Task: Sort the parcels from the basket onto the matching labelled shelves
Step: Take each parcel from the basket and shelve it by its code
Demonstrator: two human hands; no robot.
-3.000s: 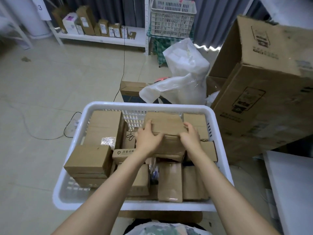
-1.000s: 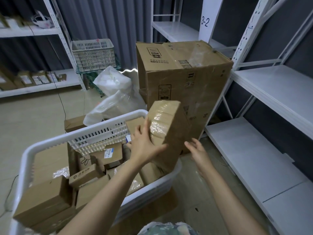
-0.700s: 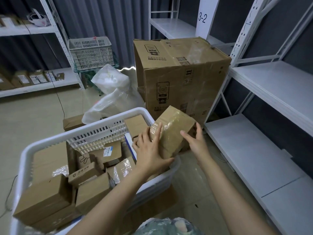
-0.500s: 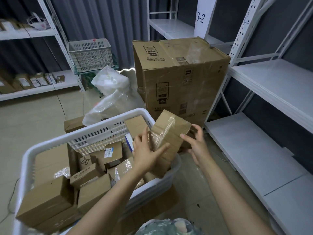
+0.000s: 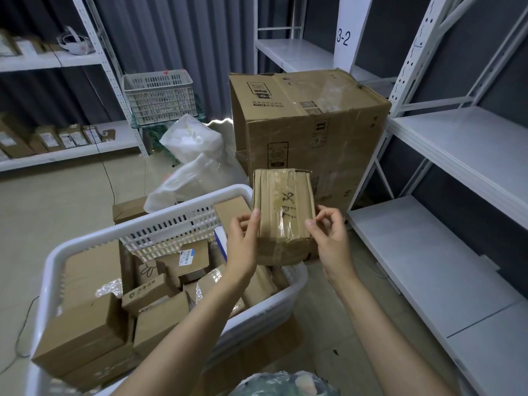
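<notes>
Nearest the camera: a patch of green patterned fabric (image 5: 285,385) at the bottom edge; both bare forearms reach forward from there.

White slotted plastic basket (image 5: 160,224) sits low left, packed with small brown cardboard parcels (image 5: 83,335); several carry clear tape, one a white printed label (image 5: 186,257). Under the basket's near right corner lies a flat sheet of brown cardboard (image 5: 257,350) on the beige floor.

Held above the basket's far right corner: one brown cardboard parcel wrapped in clear tape (image 5: 284,212), its broad face turned to the camera, black handwritten marks across the tape. Marks not legible. Left hand (image 5: 243,244) clasps the parcel's left edge, thumb on the front face, fingers behind. Right hand (image 5: 331,238) touches the right edge with thumb and fingertips, the fingers curled; how firmly it grips, I cannot tell.

Right side: white metal shelves (image 5: 428,267), lower and middle tiers bare.

Behind the held parcel: large brown cardboard box (image 5: 308,124) standing on the floor, taped on top. Left of it, crumpled clear plastic bags (image 5: 194,164).

Farther back: white sign reading "3-2" (image 5: 343,38) on the rack; a second white slotted basket (image 5: 158,95) against the grey curtain; a white rack far left with a row of small labelled boxes (image 5: 57,138).
</notes>
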